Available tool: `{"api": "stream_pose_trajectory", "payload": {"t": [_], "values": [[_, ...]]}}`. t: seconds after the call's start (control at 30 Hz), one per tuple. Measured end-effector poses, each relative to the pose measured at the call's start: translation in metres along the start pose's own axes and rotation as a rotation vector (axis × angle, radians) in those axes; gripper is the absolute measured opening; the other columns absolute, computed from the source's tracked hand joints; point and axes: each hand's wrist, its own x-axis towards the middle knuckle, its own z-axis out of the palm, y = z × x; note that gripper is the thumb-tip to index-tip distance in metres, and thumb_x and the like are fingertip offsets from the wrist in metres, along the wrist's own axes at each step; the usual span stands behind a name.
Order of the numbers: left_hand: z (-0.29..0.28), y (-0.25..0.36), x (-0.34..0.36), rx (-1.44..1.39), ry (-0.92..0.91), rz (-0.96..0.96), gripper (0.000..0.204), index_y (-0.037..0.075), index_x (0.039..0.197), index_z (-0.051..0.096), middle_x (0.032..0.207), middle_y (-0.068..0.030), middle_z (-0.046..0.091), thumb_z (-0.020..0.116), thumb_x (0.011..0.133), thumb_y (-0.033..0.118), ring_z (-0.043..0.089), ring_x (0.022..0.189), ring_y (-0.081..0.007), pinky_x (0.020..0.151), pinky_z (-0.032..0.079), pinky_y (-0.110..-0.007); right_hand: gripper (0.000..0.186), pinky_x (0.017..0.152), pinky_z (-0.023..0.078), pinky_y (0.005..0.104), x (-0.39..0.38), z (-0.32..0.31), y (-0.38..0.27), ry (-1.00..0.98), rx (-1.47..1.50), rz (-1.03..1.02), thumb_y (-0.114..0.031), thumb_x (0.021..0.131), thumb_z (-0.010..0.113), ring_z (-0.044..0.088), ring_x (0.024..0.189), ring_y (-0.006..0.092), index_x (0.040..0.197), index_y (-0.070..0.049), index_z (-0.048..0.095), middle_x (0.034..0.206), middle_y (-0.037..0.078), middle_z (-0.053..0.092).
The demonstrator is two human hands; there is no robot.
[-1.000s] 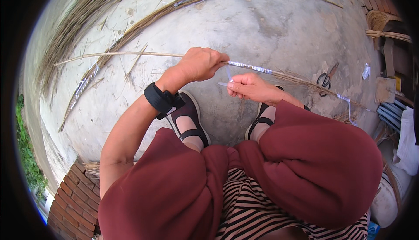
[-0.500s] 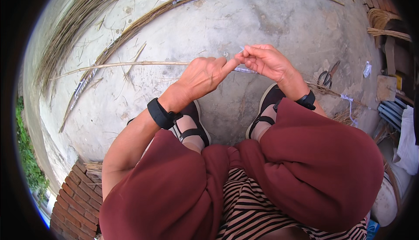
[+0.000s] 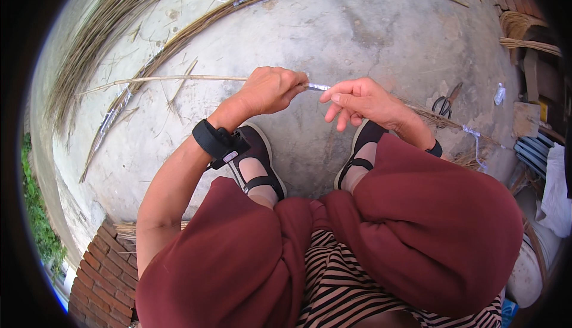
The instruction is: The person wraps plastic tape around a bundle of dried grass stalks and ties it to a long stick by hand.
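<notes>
Your left hand (image 3: 271, 91) grips the thin stalk bundle (image 3: 202, 78) beside its plastic wrap (image 3: 317, 86); your right hand (image 3: 360, 101), pinched a moment ago, now spreads its fingers (contact unclear), leaving the hold apparently to the left. Moving room spans the concrete floor (image 3: 411, 36) from the long bundle (image 3: 196, 30), far left, to scissors (image 3: 451, 98) near the right edge.

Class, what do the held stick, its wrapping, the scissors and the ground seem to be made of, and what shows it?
Stick in the left hand: probably plant stem, matte; tan, slender, slightly bent.
Wrapping: likely plastic film, glossy; whitish with bright glints.
Scissors: perhaps metal; dark loops, brownish blades, finish unclear.
Ground: probably concrete, dull; grey, stained, patchy.
</notes>
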Motion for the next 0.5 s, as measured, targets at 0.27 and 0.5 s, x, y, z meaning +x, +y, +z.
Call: {"api": "stream_pose_trajectory", "payload": {"t": [0.27,0.5], "values": [[-0.013,0.01,0.016,-0.179,-0.13,-0.027,0.018,0.007,0.091,0.06,0.074,-0.0124,0.061,0.05,0.083,0.021,0.057,0.072,-0.0304,0.063,0.045,-0.037,0.051,0.048,0.039,0.019,0.01,0.037,0.048,-0.1,0.051,0.209,-0.02,0.085,0.051,0.055,0.061,0.0091,0.128,-0.008,0.027,0.081,0.007,0.058],[-0.002,0.005,0.009,-0.103,-0.054,-0.054,0.018,0.009,0.088,0.062,0.074,-0.012,0.062,0.052,0.08,0.021,0.059,0.07,-0.0301,0.061,0.046,-0.039,0.024,0.049,0.035,0.0199,0.007,0.03,0.043,-0.104,-0.265,0.153,-0.024,0.087,0.047,0.045,0.056,0.0056,0.076,-0.005,0.058,0.065,-0.001,0.053]]}}
